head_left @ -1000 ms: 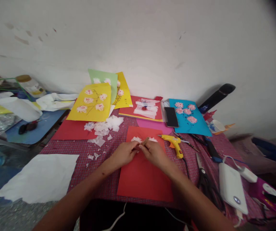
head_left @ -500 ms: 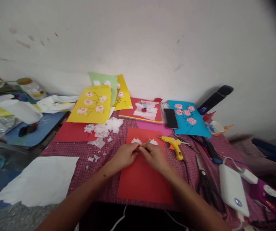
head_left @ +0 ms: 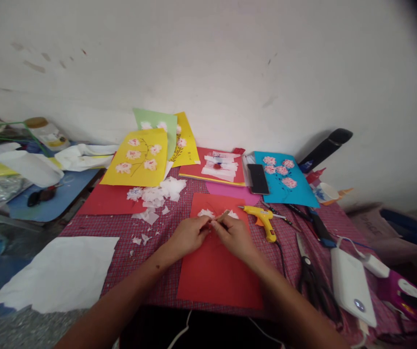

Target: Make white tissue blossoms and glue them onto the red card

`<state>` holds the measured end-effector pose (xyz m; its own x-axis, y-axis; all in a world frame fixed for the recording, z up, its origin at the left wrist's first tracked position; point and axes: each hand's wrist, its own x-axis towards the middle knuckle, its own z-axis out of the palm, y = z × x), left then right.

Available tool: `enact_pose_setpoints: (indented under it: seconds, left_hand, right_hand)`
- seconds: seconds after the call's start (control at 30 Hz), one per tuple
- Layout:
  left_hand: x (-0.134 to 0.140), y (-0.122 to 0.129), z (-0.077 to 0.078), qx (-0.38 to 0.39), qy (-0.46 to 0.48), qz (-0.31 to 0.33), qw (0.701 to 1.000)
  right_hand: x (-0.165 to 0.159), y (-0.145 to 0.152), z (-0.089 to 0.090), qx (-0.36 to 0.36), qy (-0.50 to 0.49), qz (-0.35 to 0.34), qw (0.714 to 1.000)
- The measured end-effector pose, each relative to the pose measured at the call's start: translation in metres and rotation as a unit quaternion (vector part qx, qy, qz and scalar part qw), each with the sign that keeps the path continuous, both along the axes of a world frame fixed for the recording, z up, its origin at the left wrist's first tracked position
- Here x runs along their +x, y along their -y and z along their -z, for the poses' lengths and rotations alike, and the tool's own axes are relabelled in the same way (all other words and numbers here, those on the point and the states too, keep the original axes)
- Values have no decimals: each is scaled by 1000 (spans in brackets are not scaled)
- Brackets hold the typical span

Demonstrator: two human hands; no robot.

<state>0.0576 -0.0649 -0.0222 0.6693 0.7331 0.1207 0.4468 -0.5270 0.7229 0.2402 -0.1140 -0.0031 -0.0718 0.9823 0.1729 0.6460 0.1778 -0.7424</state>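
A sheet of red paper [head_left: 219,281] lies before me on the checked cloth. Two white paper flowers [head_left: 205,213] are on its upper part, partly covered by my fingers. My left hand [head_left: 190,236] is closed over the sheet, fingertips pinched together on something too small to make out. Thumb and fingers of my right hand [head_left: 235,237] grip a thin brown stick [head_left: 223,215], which points up and to the right. The fingertips of both hands meet just below the flowers. Right of the sheet lies a yellow glue gun [head_left: 263,220], its nozzle toward the paper.
Crumpled white paper pieces [head_left: 155,195] and scraps lie at left, beyond a white sheet [head_left: 59,271]. Flower pictures on yellow paper [head_left: 136,169] and blue paper [head_left: 292,194] stand at the back, near a phone [head_left: 258,179]. Scissors [head_left: 313,283] and a white power bank [head_left: 354,286] lie at right.
The brown stick has shifted slightly within my right fingers, and more of it shows. Both hands stay in nearly the same place over the red paper.
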Motion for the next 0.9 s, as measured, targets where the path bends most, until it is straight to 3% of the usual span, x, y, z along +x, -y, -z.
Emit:
enact_pose_setpoints:
  seconds: [0.23, 0.9]
  left_hand:
    - [0, 2, -5, -5, 49, 2, 999]
    - [3, 3, -1, -17, 7, 0, 1000]
  right_hand:
    - [-1, -1, 2, -3, 14, -9, 1000]
    - [-3, 1, -6, -33, 4, 7, 999]
